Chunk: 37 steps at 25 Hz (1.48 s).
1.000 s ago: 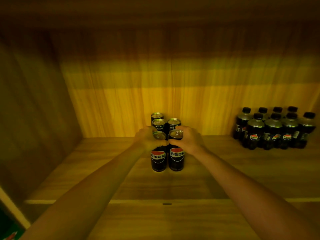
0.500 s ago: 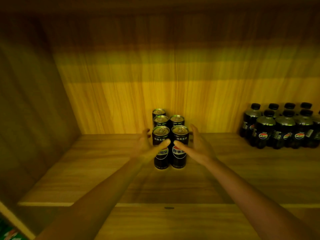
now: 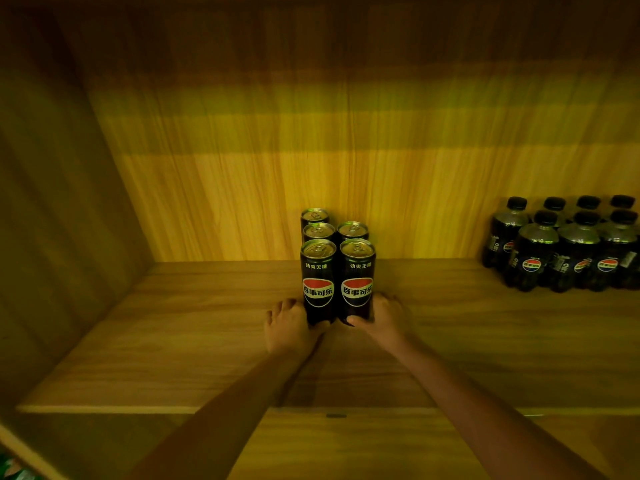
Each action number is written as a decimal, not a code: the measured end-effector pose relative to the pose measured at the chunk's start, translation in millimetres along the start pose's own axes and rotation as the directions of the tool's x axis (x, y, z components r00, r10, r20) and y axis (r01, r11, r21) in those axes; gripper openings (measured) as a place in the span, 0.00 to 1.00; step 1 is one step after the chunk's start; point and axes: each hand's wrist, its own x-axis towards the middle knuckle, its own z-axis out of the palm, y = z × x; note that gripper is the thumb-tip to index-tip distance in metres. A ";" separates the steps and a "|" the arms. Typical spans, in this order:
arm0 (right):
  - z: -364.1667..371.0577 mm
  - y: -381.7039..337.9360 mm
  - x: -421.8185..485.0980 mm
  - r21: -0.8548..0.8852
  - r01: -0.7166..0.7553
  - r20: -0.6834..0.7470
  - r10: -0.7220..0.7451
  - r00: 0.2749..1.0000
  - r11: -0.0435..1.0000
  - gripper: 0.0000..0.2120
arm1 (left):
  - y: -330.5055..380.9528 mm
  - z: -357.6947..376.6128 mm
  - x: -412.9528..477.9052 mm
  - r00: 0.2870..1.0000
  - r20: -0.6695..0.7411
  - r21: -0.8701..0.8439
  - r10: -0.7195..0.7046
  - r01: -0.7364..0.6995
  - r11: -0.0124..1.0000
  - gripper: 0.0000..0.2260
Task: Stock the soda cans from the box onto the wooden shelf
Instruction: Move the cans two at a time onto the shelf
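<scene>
**Full cans: smooth, rigid, best held low**

Two front cans [image 3: 337, 280] stand upright mid wooden shelf [image 3: 207, 341], three behind. Likely heavy, slick-walled, dentable. Left hand [image 3: 289, 327] and right hand [image 3: 379, 318] each wrap a can's base, grip clenched.

Five cans [image 3: 337, 261] standing close together mid-shelf [image 3: 173, 341] (two in front, three behind), left hand [image 3: 289, 329] at the front-left can's foot, right hand [image 3: 382, 320] at the front-right's, bottles [image 3: 568, 244] far right
</scene>
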 end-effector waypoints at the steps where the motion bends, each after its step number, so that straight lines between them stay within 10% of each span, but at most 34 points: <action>1: 0.5 -0.1 1.7 0.005 -0.003 0.003 0.003 1.000 1.000 0.30 | 0.9 0.7 2.1 1.000 -0.001 -0.009 -0.005 0.005 1.000 0.26; 13: -10.3 -9.2 -3.2 -0.032 -0.049 0.107 0.052 0.993 0.998 0.37 | -1.8 -7.5 2.2 0.998 0.058 0.046 0.015 -0.017 0.999 0.34; 22: -81.7 -40.9 -49.4 -0.300 0.101 -0.073 -0.128 0.989 0.949 0.37 | -27.2 -81.3 -44.9 0.990 0.041 0.258 0.132 -0.138 0.956 0.41; 37: -47.0 -171.0 -245.6 -0.378 0.149 -0.077 -0.191 0.978 0.914 0.36 | -128.9 -169.7 -202.9 0.957 0.061 0.251 0.282 -0.288 0.924 0.37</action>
